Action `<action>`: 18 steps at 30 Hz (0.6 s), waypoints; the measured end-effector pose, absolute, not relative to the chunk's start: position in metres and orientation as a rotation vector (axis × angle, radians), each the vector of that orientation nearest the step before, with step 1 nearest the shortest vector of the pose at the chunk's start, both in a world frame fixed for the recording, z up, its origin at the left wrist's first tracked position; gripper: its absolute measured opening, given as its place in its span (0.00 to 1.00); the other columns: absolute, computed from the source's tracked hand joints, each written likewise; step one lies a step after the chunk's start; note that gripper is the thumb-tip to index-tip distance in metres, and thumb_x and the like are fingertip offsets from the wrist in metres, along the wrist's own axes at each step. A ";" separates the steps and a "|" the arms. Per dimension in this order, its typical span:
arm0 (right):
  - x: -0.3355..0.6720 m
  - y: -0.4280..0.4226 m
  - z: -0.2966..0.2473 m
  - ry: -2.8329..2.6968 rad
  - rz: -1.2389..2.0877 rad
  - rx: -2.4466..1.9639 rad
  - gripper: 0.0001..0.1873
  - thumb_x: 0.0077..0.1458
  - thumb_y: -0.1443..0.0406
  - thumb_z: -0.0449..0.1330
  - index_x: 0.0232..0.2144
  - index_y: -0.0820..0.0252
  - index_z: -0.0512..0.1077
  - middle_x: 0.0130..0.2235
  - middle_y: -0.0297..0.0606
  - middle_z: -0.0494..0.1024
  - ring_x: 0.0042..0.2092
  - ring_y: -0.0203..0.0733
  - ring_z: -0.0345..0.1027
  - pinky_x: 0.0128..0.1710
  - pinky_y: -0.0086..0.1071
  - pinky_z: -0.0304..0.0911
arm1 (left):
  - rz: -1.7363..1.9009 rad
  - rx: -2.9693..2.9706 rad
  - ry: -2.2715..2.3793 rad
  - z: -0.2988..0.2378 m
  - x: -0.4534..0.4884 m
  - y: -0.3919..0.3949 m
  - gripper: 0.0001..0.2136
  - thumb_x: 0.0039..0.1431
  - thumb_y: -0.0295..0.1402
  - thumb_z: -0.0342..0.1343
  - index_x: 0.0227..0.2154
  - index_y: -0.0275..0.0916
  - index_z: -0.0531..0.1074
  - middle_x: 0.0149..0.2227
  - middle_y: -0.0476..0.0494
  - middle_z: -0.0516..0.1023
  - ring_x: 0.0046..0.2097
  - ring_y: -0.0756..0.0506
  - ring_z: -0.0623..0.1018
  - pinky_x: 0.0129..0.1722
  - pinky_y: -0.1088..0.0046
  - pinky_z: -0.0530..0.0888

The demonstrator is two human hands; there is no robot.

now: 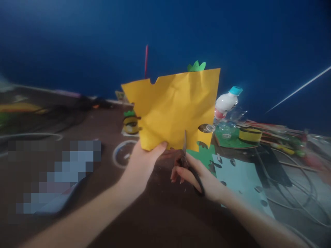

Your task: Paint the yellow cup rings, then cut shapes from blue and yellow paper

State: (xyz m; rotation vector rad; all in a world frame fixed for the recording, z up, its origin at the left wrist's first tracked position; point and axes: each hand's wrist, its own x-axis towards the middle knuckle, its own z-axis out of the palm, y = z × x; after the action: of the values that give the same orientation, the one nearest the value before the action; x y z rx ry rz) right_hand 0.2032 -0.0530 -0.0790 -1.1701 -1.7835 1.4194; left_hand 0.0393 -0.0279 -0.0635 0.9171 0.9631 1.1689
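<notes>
My left hand [144, 162] grips a sheet of yellow paper [173, 103] by its lower left edge, thumb in front. The sheet stands upright before me, creased, with notches cut in its top, left and lower right edges. In my right hand [199, 175] is a pair of scissors [192, 172] with dark handles. One blade shows in front of the paper's lower edge; the other is hidden, seemingly behind it. Below the sheet's lower right corner lie green paper [204, 155] and a light blue sheet [240, 184] with dark cut-out pieces on it.
Behind the paper stands a white bottle with a blue cap [229, 100]. A yellow-and-black ring [250, 135] rests on a green base [227, 139]. Tape [116, 155] lies left of my hand. Cables [292, 199] and sticks crowd the right; a blue wall [103, 41] rises behind.
</notes>
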 end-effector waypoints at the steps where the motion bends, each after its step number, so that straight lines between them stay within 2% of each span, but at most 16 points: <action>1: 0.203 -0.053 -0.079 -1.781 1.410 -1.168 0.12 0.61 0.56 0.50 0.36 0.59 0.59 0.29 0.36 0.72 0.31 0.36 0.68 0.30 0.31 0.65 | 1.153 0.903 0.952 -0.063 0.040 -0.029 0.19 0.52 0.34 0.58 0.48 0.37 0.69 0.45 0.40 0.77 0.42 0.42 0.79 0.45 0.62 0.76; 8: 0.203 -0.055 -0.081 -1.770 1.376 -1.135 0.10 0.62 0.59 0.49 0.39 0.60 0.61 0.30 0.37 0.73 0.32 0.37 0.68 0.31 0.32 0.65 | 1.150 0.901 0.922 -0.062 0.044 -0.034 0.16 0.53 0.34 0.56 0.45 0.36 0.71 0.46 0.41 0.77 0.43 0.43 0.78 0.48 0.62 0.74; 14: 0.204 -0.056 -0.087 -1.693 1.406 -1.072 0.12 0.62 0.56 0.48 0.38 0.59 0.60 0.29 0.35 0.72 0.30 0.36 0.67 0.30 0.32 0.64 | 1.193 0.976 0.985 -0.067 0.047 -0.036 0.14 0.53 0.35 0.56 0.42 0.36 0.72 0.42 0.42 0.79 0.50 0.43 0.74 0.54 0.63 0.69; 18: 0.204 -0.056 -0.087 -1.583 1.485 -1.019 0.13 0.61 0.54 0.49 0.38 0.59 0.59 0.28 0.35 0.71 0.30 0.36 0.68 0.29 0.31 0.65 | 1.260 1.065 1.120 -0.069 0.050 -0.040 0.16 0.52 0.36 0.58 0.44 0.38 0.71 0.44 0.44 0.78 0.50 0.44 0.74 0.53 0.67 0.69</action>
State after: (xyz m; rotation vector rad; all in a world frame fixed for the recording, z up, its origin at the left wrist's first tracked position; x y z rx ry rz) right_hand 0.2038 -0.0562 -0.0874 -1.0188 -1.5831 1.4852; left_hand 0.0503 -0.0404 -0.0686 1.0652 1.1203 1.2602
